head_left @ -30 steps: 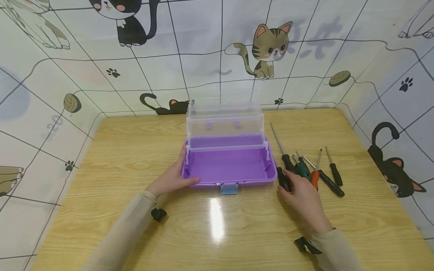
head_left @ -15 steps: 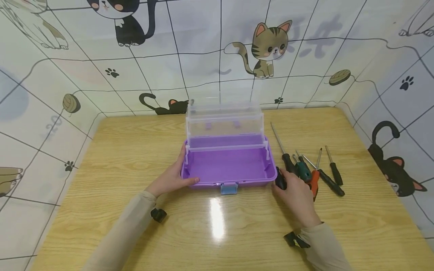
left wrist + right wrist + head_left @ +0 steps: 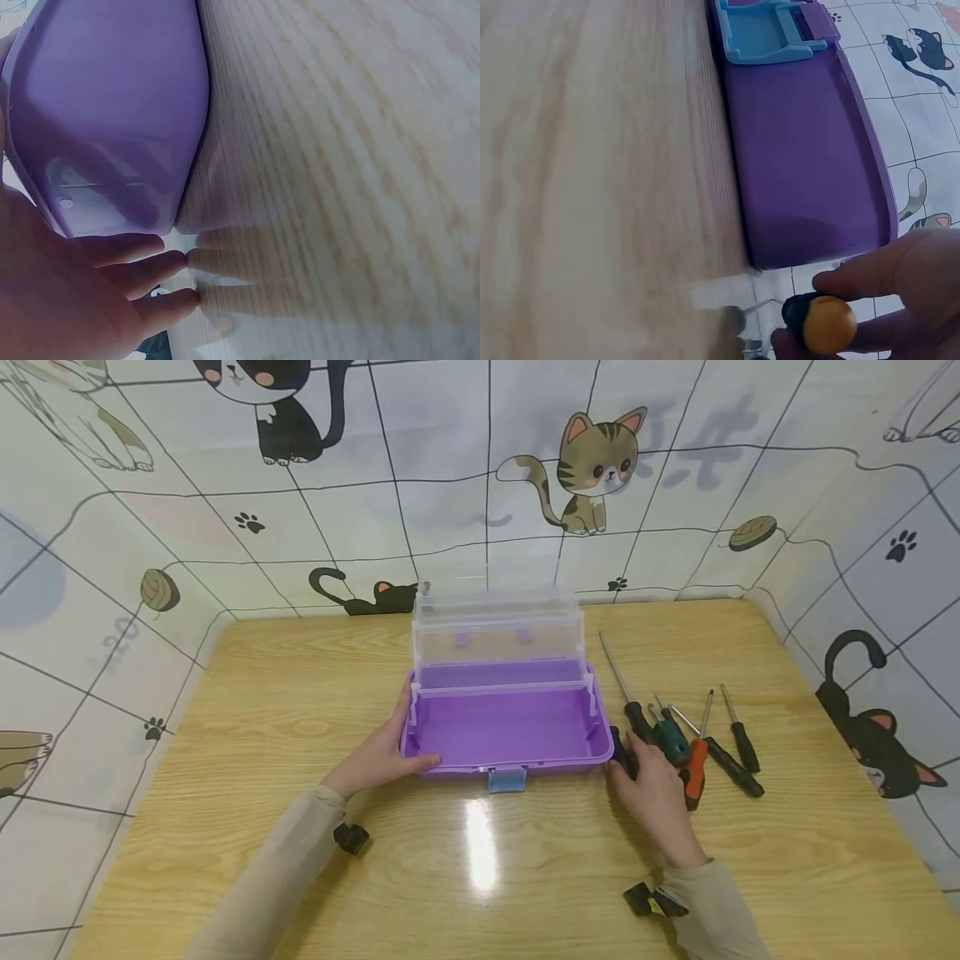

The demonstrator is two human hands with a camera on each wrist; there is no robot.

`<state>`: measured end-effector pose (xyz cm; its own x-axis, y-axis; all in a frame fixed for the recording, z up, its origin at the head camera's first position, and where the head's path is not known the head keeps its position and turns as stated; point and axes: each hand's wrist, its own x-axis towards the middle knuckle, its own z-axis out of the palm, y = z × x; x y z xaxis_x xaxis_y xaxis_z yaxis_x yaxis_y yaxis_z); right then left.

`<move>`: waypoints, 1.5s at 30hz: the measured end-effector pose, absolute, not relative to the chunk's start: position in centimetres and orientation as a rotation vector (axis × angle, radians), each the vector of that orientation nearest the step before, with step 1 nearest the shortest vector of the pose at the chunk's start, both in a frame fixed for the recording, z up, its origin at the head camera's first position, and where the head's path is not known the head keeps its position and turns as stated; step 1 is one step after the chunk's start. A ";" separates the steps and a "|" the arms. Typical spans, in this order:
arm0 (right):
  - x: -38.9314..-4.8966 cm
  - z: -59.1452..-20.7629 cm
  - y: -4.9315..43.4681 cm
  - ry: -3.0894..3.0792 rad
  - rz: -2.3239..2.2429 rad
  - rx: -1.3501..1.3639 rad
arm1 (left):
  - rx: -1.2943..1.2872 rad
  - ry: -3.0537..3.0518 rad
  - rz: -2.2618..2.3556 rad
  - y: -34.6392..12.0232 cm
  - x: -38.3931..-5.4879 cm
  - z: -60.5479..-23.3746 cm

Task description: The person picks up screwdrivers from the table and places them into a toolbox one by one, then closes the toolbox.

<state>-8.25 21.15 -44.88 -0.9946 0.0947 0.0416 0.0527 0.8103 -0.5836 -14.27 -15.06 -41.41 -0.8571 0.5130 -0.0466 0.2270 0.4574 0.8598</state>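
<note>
An open purple toolbox (image 3: 502, 727) with a blue latch (image 3: 507, 779) stands mid-table, its clear lid raised at the back. My left hand (image 3: 381, 758) holds its left front corner, the thumb on the front rim and the fingers along the side. In the left wrist view, three fingers (image 3: 142, 274) reach past the purple wall. Beside the box's right end, my right hand (image 3: 656, 797) grips the black handle of a screwdriver (image 3: 621, 750). The orange butt of that screwdriver (image 3: 830, 326) shows between thumb and fingers in the right wrist view; its shaft is mostly hidden.
Several other screwdrivers lie right of the box: a long black-handled one (image 3: 637, 720), a stubby green one (image 3: 672, 743), an orange-and-black one (image 3: 696, 768) and further black ones (image 3: 742, 747). A cat-patterned sheet (image 3: 450, 510) walls the wooden table's back and sides (image 3: 300, 693).
My right hand has shifted left toward the toolbox and closed round the black screwdriver handle, uncovering more of the orange-and-black screwdriver. My left hand and the toolbox have stayed put.
</note>
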 end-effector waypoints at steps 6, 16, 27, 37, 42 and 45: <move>-8.1 -45.0 21.1 -2.823 1.024 -0.198 | 0.671 2.422 1.360 -14.9 -14.4 -41.5; -8.3 -45.3 21.7 -2.668 1.026 -0.269 | 0.625 2.395 1.381 -15.0 -14.2 -41.5; -8.4 -45.0 22.6 -2.451 1.134 -0.359 | 0.605 2.381 1.397 -15.2 -14.1 -41.3; -8.8 -44.1 23.6 -2.406 1.059 -0.252 | 0.582 2.359 1.414 -15.1 -14.1 -41.3; -9.0 -43.7 23.6 -2.371 1.077 -0.220 | 0.557 2.365 1.409 -15.2 -14.1 -41.4; -9.0 -43.5 23.5 -2.334 1.104 -0.188 | 0.539 2.380 1.390 -15.2 -14.0 -41.2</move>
<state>-9.00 23.47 -43.46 -0.8414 0.3448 0.4162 -0.1030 0.6537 -0.7497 -13.99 -15.21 -41.21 -0.8733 0.4783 -0.0928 0.1543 0.4521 0.8785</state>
